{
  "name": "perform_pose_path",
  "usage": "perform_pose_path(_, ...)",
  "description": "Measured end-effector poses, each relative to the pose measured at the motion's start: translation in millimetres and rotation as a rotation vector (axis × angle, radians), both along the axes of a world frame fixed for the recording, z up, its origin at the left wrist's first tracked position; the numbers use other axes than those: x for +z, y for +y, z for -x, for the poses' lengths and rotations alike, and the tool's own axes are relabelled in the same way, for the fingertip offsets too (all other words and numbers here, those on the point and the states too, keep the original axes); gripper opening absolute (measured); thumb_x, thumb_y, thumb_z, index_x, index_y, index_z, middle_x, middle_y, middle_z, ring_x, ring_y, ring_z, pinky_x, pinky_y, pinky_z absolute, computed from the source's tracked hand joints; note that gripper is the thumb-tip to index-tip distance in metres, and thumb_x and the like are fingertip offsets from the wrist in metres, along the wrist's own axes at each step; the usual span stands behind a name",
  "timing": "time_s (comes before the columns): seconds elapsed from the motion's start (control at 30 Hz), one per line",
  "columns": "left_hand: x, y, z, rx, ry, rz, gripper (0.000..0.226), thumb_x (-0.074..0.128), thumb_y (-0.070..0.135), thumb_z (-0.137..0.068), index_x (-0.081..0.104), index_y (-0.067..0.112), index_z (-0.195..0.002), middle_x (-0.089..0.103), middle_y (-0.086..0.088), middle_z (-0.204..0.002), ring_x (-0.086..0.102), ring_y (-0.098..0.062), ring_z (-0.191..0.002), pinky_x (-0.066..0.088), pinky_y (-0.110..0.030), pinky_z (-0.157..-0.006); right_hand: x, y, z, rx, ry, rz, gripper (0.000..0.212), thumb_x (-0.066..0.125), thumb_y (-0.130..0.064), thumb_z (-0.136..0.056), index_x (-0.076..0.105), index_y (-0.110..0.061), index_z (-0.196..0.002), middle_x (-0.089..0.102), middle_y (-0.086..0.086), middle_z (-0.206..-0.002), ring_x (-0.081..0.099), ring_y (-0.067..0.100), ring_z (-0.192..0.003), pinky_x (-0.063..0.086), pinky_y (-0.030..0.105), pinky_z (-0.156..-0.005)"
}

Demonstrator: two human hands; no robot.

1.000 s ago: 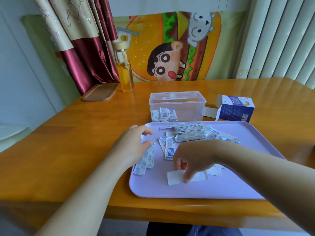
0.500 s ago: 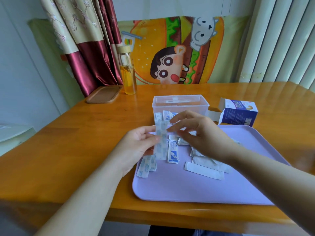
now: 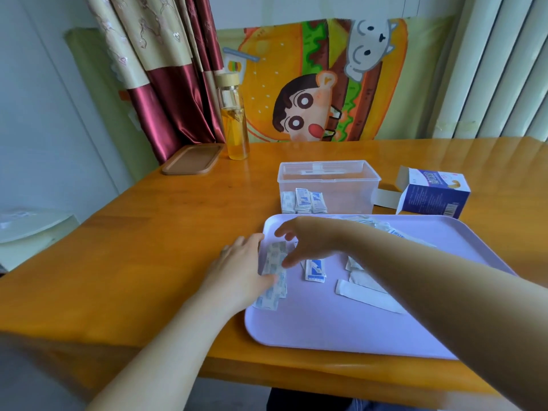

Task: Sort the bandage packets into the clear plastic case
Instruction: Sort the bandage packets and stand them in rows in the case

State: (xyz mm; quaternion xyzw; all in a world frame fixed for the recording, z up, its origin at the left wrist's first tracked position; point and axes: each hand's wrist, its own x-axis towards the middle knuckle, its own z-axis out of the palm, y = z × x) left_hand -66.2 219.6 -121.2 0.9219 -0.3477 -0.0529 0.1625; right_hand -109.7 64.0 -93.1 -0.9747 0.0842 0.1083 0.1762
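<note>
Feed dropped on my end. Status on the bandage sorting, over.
Status: left grip holds dotted packets at tray left edge; right grip thumb on them, hold unclear. The clear case part-filled; loose packets on tray. Path to case looks open.

The right forearm (image 3: 430,286) hides part of the packet pile (image 3: 370,222) and the tray's (image 3: 326,327) near corner; the bandage packet's (image 3: 275,258) print blurs.
</note>
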Motion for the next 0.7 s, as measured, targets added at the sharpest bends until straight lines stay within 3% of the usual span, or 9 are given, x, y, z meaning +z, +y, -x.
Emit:
perform_pose_path(0.17, -6, 3, 0, 0.022, -0.04, -0.093, 0.06, 0.055, 0.053, -0.086, 0.034, 0.028, -0.137, 0.036, 0.001, -0.133, 0.033, -0.022, -0.125, 0.036, -0.033, -0.096, 3, 4, -24, 0.055, 0.193, 0.149, 0.073, 0.069, -0.048, -0.078, 0.039, -0.025, -0.14, 0.05, -0.001, -0.136, 0.051, 0.019, -0.121, 0.041, 0.033, -0.101)
perform_pose_path(0.4, -11, 6, -4, 0.034, -0.029, -0.076, 0.062, 0.054, 0.058, -0.084, 0.035, 0.029, -0.136, 0.027, 0.002, -0.136, 0.028, -0.022, -0.126, 0.034, -0.033, -0.099, 6, 8, -41, 0.041, 0.266, 0.132, 0.06, 0.073, -0.046, -0.075, 0.054, -0.017, -0.124, 0.055, 0.0, -0.108, 0.058, 0.017, -0.092, 0.045, 0.021, -0.073)
perform_pose_path(0.57, -9, 8, -5, 0.021, -0.011, -0.056, 0.063, 0.053, 0.057, -0.085, 0.032, 0.031, -0.138, 0.026, 0.002, -0.138, 0.027, -0.022, -0.126, 0.034, -0.033, -0.1, 15, -2, -32, 0.026, 0.115, 0.148, 0.062, 0.07, -0.044, -0.078, 0.052, -0.019, -0.132, 0.057, 0.0, -0.127, 0.057, 0.021, -0.112, 0.043, 0.034, -0.097)
perform_pose_path(0.7, -4, 6, -6, -0.001, 0.006, -0.022, 0.055, 0.053, 0.053, -0.087, 0.034, 0.033, -0.136, 0.027, 0.004, -0.136, 0.027, -0.02, -0.124, 0.035, -0.032, -0.098, 23, -20, -18, 0.067, 0.205, 0.4, 0.048, 0.069, -0.028, -0.082, 0.057, -0.012, -0.126, 0.06, 0.005, -0.122, 0.057, 0.023, -0.11, 0.044, 0.031, -0.09)
